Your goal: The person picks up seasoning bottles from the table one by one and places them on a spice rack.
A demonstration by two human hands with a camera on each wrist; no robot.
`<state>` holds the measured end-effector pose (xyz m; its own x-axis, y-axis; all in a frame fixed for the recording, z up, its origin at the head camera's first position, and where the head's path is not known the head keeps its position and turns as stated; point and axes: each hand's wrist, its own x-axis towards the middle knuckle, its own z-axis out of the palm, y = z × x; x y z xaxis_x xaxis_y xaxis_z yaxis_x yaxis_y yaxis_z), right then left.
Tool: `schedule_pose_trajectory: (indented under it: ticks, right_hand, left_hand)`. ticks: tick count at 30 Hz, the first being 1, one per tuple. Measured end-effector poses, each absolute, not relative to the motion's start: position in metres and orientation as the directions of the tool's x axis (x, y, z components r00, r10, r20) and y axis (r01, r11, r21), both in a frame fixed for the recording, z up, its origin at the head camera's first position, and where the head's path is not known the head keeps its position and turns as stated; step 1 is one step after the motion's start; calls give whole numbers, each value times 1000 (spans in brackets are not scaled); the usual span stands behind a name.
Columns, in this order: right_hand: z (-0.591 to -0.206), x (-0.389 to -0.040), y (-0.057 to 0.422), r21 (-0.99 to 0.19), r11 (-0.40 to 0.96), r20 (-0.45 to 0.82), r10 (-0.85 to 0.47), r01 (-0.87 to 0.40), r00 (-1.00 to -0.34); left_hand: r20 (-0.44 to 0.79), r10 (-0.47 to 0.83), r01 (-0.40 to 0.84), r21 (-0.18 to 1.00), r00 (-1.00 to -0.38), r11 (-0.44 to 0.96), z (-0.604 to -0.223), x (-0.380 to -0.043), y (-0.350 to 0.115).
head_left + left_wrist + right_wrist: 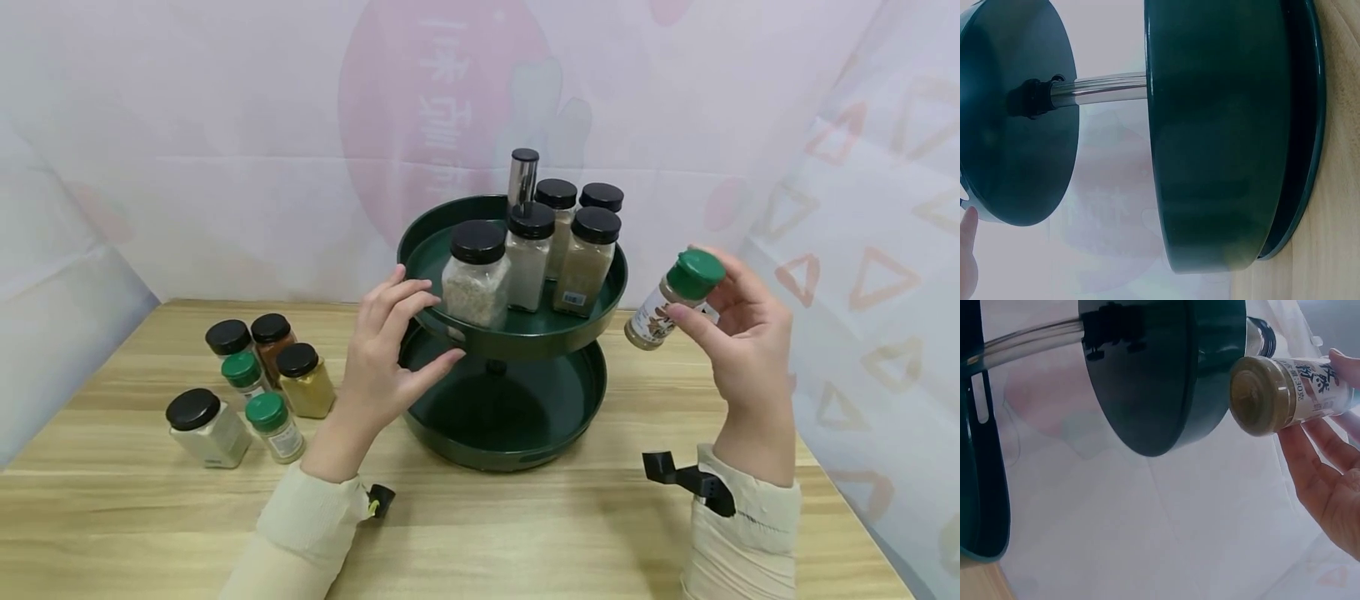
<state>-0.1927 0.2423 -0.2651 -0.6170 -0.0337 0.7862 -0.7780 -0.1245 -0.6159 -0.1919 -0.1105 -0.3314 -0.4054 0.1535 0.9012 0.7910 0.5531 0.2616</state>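
My right hand (pixel 750 333) holds a small spice jar (pixel 651 320) with a green cap and printed label, pinched between thumb and fingers. The jar tilts, base toward the left, in the air right of the upper tray. In the right wrist view, the jar's (pixel 1263 397) round base and brown powder show. My left hand (pixel 386 350) is at the left rim of the dark green upper tray (pixel 525 343), fingers spread, fingertips right at the rim and thumb lower down. On that tray stand a wide black-lidded jar (pixel 476 287), several other black-lidded jars (pixel 581 271) and a slim silver-and-black container (pixel 522 179).
Below, the matching lower tray (pixel 502 457) rests on the wooden table (pixel 495 533), joined by a metal post (pixel 1104 89). At left stand a pale-filled jar (pixel 213 433), a yellow-filled jar (pixel 309 392), two green-capped jars (pixel 281 433) and two more black-lidded jars (pixel 273 346). Printed cloth hangs behind.
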Motion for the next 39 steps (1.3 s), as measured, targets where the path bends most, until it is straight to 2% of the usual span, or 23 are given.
schedule_pose_trajectory:
  ticks: [12, 17, 24, 32, 39]
  right_hand:
    - [-258, -181, 216, -604, -208, 797, -168, -769, -580]
    - [-251, -175, 204, -630, -217, 776, -222, -746, -590]
    - [-238, -169, 190, -614, -203, 785, -265, -763, -560]
    - [-228, -171, 182, -586, -188, 807, -220, -788, -548]
    - [-226, -177, 175, -599, -147, 800, -169, -788, -576]
  left_hand:
    - [903, 146, 793, 268, -405, 547, -334, -191, -110]
    - [905, 147, 796, 263, -400, 546, -333, -191, -111]
    - [904, 151, 793, 258, -400, 552, -333, -192, -111]
    - [905, 153, 795, 256, -398, 550, -332, -192, -110]
    - [898, 150, 788, 269, -413, 554, -332, -191, -110]
